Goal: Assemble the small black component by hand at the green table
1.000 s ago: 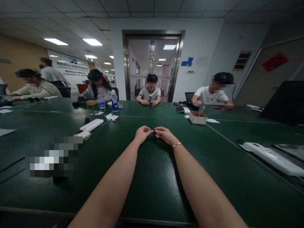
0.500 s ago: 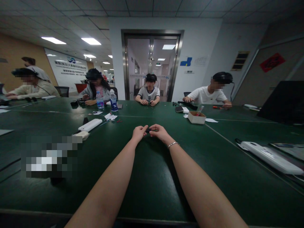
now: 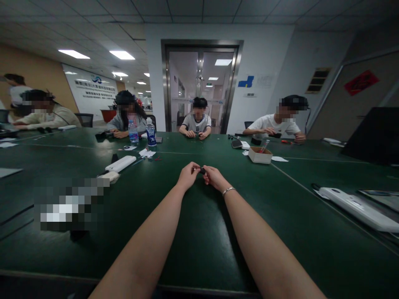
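Observation:
A small black object [image 3: 202, 170] is held above the green table [image 3: 199, 232], between my two hands; it is too small to name. My right hand [image 3: 215, 177] pinches it between thumb and forefinger, with the other fingers curled below. At its left end, my left hand [image 3: 188, 176] is closed, thumb and fingertips pressed together against it. Whether the left fingers grip a separate small part cannot be made out. A silver bangle [image 3: 229, 190] circles my right wrist.
White power strips lie left [image 3: 121, 164] and right [image 3: 358, 207]. Two bottles [image 3: 151, 133] and paper scraps [image 3: 147, 153] stand or lie ahead left. A small open box [image 3: 260, 155] is ahead right. Several people sit across the table, among them a person in white [image 3: 274, 124].
My right fingers have curled in under the black object, and my left fingertips have shifted at its left end. A person at far left has moved left; the seated person at right has raised a hand.

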`<state>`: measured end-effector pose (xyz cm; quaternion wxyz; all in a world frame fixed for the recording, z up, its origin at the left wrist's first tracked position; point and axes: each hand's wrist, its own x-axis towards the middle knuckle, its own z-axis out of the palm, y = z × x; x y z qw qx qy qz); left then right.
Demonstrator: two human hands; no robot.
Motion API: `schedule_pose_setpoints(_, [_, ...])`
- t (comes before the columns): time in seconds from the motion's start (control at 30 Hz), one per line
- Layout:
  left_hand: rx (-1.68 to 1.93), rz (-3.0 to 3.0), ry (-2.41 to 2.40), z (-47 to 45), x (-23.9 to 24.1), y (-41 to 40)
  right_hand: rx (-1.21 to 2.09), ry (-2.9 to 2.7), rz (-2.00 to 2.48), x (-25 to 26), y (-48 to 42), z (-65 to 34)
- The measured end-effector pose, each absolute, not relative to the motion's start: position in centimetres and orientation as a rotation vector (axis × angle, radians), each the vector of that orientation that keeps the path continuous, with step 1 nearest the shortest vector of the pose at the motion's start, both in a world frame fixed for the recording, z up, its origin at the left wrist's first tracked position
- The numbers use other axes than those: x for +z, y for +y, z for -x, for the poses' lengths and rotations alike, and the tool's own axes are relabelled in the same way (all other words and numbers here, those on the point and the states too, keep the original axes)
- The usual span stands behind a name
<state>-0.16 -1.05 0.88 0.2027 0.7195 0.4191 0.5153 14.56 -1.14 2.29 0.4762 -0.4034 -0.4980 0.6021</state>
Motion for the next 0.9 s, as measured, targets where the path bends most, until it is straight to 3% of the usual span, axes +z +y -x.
schedule_pose_setpoints(0.37, [1.473,-2.005,1.094,-0.4,2.1,-2.0,1.680,-1.005,0.971,2.6,-1.2,-15.6])
schedule_pose_setpoints(0.9, [1.195,-1.516,1.205,-0.2,0.6,-0.5,1.681,-1.124,0.859,2.4,-1.6,-16.0])
